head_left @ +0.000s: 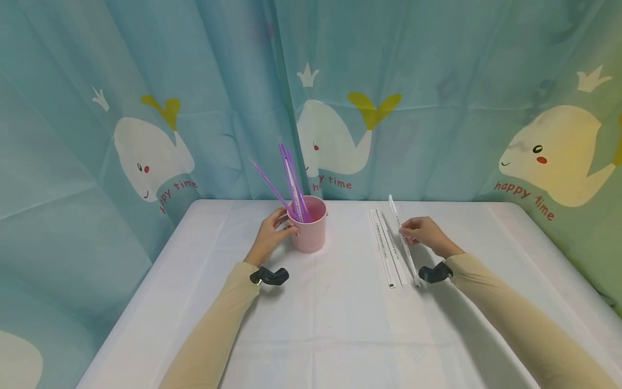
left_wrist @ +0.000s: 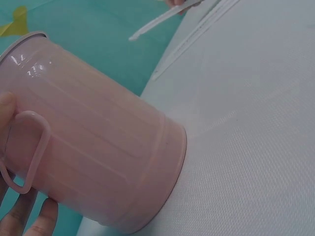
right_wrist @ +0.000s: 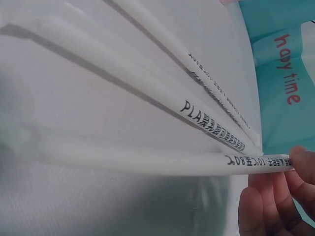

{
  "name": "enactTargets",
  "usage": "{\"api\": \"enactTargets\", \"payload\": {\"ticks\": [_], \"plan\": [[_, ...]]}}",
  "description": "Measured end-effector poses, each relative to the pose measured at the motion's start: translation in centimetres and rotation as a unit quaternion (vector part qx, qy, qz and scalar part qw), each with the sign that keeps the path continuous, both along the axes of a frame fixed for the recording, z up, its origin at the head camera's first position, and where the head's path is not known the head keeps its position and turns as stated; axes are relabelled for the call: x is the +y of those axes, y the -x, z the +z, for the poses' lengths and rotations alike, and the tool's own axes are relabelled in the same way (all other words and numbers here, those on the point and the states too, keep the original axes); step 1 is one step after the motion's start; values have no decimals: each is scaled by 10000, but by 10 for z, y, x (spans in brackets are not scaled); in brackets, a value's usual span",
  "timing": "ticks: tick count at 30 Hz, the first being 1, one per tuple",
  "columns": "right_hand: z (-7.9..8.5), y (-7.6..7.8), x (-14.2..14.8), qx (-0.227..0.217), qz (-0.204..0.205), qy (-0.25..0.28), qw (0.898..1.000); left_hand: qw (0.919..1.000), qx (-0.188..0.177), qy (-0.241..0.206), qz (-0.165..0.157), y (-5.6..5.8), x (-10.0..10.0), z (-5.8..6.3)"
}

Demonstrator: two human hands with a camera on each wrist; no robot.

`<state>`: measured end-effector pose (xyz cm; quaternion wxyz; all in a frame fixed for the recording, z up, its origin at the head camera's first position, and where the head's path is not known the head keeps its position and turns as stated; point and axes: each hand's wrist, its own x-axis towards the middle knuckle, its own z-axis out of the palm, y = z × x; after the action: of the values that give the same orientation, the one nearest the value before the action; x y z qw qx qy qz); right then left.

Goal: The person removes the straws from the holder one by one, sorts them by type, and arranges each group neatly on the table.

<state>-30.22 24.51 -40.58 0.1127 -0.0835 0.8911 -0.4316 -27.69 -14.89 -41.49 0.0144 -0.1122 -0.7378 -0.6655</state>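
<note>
A small pink metal bucket (head_left: 309, 237) stands upright toward the back of the table, left of centre. Several purple straws (head_left: 297, 189), some with printed wrappers, lean out of it. My left hand (head_left: 272, 232) holds the bucket's left side, thumb in front and fingers behind; a ring-shaped handle (left_wrist: 42, 142) shows beside them in the left wrist view. Farther right, my right hand (head_left: 423, 233) pinches a white paper-wrapped straw (right_wrist: 197, 162) between thumb and fingers, its far end raised above the table. Two more wrapped straws (head_left: 387, 248) lie side by side just left of it.
The table (head_left: 340, 324) has a white cloth over it. Behind its back edge hangs a blue-green curtain (head_left: 418, 146) printed with whales. A black wrist camera (head_left: 269, 276) sits on the left sleeve and another black camera (head_left: 435, 272) on the right.
</note>
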Motion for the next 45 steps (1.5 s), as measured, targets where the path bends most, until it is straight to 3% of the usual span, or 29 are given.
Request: {"api": "enactTargets", "payload": {"ticks": [14,24,35,45], "plan": [[-9,3,-6,-73,-170,-286,9994,9998,-44,-151,-82,0,0,0],[-10,4,-14,-230,-353,-602,9973,9998,-127,-27,-142,-15,3,22],[-11,7,-16,-177,-550,-966,9936,9997,-179,131,-73,-17,4,25],[-8,8,-15,-276,-483,-1108,9923,9992,-240,318,-50,-18,4,26]]}}
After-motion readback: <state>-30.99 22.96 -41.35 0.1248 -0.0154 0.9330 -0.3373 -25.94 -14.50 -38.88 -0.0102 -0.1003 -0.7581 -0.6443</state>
